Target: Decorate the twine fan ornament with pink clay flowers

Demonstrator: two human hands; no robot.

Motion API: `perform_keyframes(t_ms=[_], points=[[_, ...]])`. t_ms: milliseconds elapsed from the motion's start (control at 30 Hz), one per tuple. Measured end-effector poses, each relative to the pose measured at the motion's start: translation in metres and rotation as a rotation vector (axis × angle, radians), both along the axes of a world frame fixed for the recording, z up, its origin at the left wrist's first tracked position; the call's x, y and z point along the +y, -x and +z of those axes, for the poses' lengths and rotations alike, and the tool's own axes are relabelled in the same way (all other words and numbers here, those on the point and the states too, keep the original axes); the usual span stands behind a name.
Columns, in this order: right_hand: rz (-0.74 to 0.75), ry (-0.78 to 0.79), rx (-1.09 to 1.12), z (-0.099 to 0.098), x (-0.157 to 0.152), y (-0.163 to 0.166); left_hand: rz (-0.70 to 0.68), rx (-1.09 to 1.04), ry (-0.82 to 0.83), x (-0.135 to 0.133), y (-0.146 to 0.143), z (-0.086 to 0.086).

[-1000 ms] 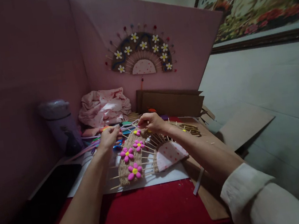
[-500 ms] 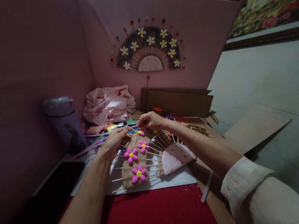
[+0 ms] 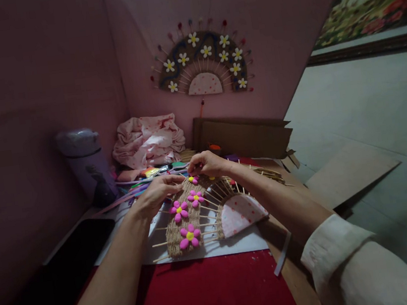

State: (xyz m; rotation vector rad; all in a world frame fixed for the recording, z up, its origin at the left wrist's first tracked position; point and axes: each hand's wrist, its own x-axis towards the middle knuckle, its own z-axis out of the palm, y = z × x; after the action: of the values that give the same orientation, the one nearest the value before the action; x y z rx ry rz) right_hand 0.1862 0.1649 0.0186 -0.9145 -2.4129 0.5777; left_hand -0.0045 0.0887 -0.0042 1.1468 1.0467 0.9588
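A half-round fan of woven twine on thin sticks [image 3: 176,233] lies in front of me, its inner half-circle covered in spotted pink cloth [image 3: 242,214]. Pink clay flowers with yellow centres [image 3: 190,236] run along the twine band. My left hand [image 3: 160,193] grips the fan's upper left edge, thumb and fingers on the band and stick ends. At the top of the band, my right hand [image 3: 207,164] is closed in a pinch beside the uppermost pink flower [image 3: 193,179]. Something small and dark red shows at its fingertips, too small to name.
A finished-looking fan with white flowers [image 3: 206,51] hangs on the pink board. Behind the work are crumpled pink cloth [image 3: 149,142], coloured strips and cardboard [image 3: 241,137]. A lilac bottle [image 3: 87,165] and a black flat object [image 3: 84,243] stand left. Red cloth [image 3: 214,291] covers the front.
My left hand has shifted slightly right, its fingers now farther over the twine band. The right hand stays at the top of the fan. The view has moved a little.
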Motion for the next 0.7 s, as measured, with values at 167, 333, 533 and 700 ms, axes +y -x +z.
perform_keyframes(t_ms=[167,333,533,700], points=[[0.026,-0.011,-0.014,0.0009,0.0013,-0.0017,-0.038,-0.009,0.004,0.002,0.0002,-0.0011],[0.05,-0.033,-0.035,0.0019,0.0006,-0.0019,-0.051,-0.014,-0.01,0.0017,0.0009,-0.0022],[0.015,-0.015,-0.035,0.0014,-0.0003,-0.003,-0.042,-0.005,-0.033,0.0011,-0.0002,-0.002],[0.009,-0.018,-0.022,-0.001,0.001,-0.0038,-0.04,0.003,-0.038,0.0008,-0.0005,-0.0015]])
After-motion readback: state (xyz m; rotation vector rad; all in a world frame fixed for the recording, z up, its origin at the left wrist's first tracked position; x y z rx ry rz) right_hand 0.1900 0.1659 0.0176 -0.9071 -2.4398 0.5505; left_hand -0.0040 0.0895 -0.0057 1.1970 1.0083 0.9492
